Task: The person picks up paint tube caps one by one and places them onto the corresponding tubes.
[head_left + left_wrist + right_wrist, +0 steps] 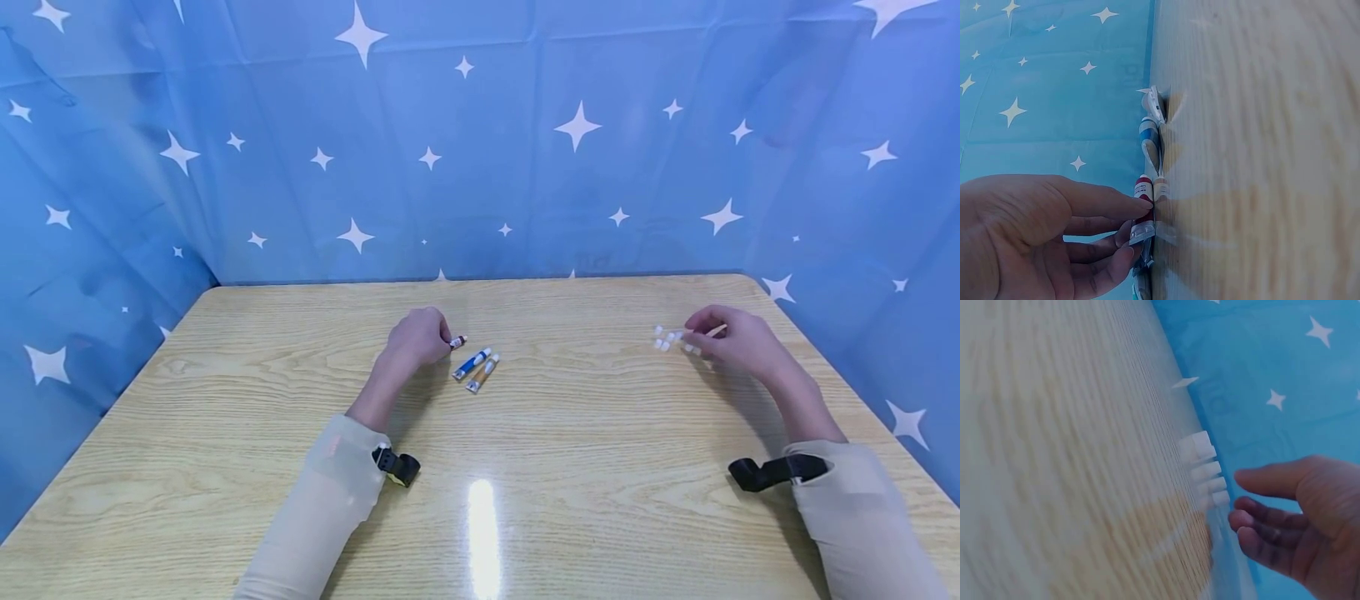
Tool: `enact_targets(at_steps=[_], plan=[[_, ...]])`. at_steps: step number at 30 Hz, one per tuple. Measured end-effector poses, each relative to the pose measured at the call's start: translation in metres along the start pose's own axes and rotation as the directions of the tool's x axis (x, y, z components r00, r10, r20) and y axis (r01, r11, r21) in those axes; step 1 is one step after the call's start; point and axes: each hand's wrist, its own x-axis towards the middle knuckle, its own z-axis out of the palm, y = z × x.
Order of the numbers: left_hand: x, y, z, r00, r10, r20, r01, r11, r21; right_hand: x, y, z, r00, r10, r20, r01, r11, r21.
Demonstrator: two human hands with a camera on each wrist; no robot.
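My left hand [418,335] pinches a small dark red paint tube [1142,215] between thumb and fingers, low over the wooden table. The tube has a white band, and its flat crimped end lies by the fingertips. To its right in the head view lie a blue paint tube [471,365] and an ochre paint tube [482,374], side by side at a slant. On the right, my right hand [738,340] hovers at a group of small white pieces [665,340]. Its thumb and fingers [1266,481] are apart with a gap between them, just beside the white pieces [1209,470].
The wooden table [585,433] runs back to a blue curtain [510,183] with white stars. Another tube end [1141,289] shows below the left fingers in the left wrist view. Each wrist wears a black camera strap [780,472].
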Motion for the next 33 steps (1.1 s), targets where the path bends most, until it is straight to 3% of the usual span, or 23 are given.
enact_targets(at_steps=[9, 25, 33], plan=[[0.0007, -0.0017, 0.0006, 1.000, 0.007, 0.004, -0.007, 1.000, -0.008, 0.0016, 0.0016, 0.0014, 0.998, 0.012, 0.054, -0.011, 1.000, -0.010], [0.0004, -0.0038, -0.0009, 1.000, 0.023, 0.020, -0.023, 0.999, -0.032, 0.0010, 0.0071, 0.0035, 0.998, -0.008, 0.062, 0.013, 0.997, -0.081], [0.0004, -0.0067, -0.0017, 0.997, 0.071, 0.015, -0.071, 0.997, -0.039, 0.0003, 0.0059, 0.0015, 0.998, 0.001, 0.062, 0.003, 0.998, -0.069]])
